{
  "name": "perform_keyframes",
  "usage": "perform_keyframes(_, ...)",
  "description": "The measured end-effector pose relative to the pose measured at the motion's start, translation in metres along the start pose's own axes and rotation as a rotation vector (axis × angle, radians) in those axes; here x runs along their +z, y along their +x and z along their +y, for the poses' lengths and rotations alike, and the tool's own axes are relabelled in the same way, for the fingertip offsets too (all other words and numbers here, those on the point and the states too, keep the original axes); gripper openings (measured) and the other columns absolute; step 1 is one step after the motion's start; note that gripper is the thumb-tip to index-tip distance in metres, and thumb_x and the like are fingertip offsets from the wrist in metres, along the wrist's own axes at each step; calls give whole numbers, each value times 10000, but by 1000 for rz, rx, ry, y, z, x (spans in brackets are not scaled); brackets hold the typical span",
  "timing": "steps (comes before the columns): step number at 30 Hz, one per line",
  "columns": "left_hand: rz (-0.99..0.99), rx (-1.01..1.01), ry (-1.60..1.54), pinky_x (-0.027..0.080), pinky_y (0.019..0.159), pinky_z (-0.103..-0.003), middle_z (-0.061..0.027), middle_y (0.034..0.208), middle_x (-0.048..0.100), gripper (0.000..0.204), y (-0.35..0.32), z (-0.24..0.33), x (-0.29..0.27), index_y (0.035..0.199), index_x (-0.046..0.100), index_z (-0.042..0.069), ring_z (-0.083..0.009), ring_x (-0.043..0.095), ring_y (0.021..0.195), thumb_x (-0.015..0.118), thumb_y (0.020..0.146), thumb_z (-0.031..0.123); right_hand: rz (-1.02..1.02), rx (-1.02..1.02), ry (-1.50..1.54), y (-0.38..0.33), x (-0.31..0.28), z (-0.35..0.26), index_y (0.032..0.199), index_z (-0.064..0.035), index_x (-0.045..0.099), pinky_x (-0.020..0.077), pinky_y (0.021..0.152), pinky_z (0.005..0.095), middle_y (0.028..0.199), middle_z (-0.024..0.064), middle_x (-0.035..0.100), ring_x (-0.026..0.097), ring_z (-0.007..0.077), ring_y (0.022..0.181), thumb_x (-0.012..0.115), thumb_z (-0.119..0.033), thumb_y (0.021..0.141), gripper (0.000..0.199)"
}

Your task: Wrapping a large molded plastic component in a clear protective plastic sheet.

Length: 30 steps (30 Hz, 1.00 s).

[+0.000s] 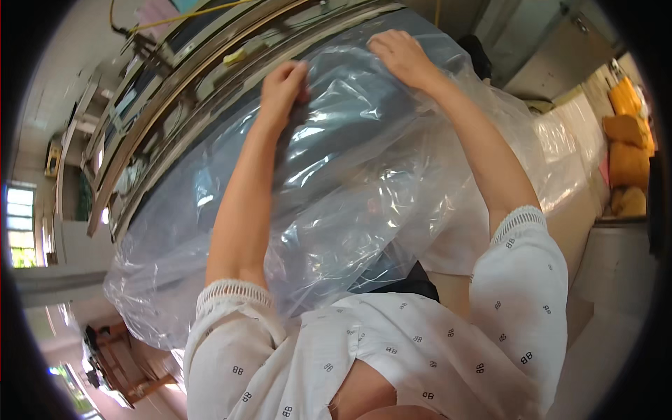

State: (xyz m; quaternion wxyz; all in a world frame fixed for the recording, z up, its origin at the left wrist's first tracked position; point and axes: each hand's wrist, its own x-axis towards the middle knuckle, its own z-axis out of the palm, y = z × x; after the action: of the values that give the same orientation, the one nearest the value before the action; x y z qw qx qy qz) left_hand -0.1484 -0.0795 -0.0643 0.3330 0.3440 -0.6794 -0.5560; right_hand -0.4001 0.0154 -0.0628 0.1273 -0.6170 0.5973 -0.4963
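Observation:
A large sheet of clear, crinkled plastic film (392,189) spreads in front of me, from the far edge down toward my body. Through it shows a dark blue-grey surface, possibly fabric. My left hand (281,89) is closed at the far side of the film, thumb on top, and seems to pinch it. Farther up and to the right, my right hand (402,57) has its fingers curled down onto the film near its far edge. Both arms stretch forward over the sheet. The fingertips of the left hand are partly hidden.
Along the far side runs a long machine frame with rails (178,115), a yellow cord (189,19) above it. Orange-yellow bundles (628,140) are stacked at the right, above a pale round container (612,259). A wooden stool-like frame (126,364) stands lower left.

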Motion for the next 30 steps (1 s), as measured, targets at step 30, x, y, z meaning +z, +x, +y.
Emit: perform_keyframes(30,1295,-347,1044,456,749,-324,-104,878,676,408,-374,-89,-514,891,691,54,-264,623,832,618,764,435,88,-119,-654,26,-90,20,1029,-56,598,434,752,285,933,89,603,573,197,871,500,-401,874,391)
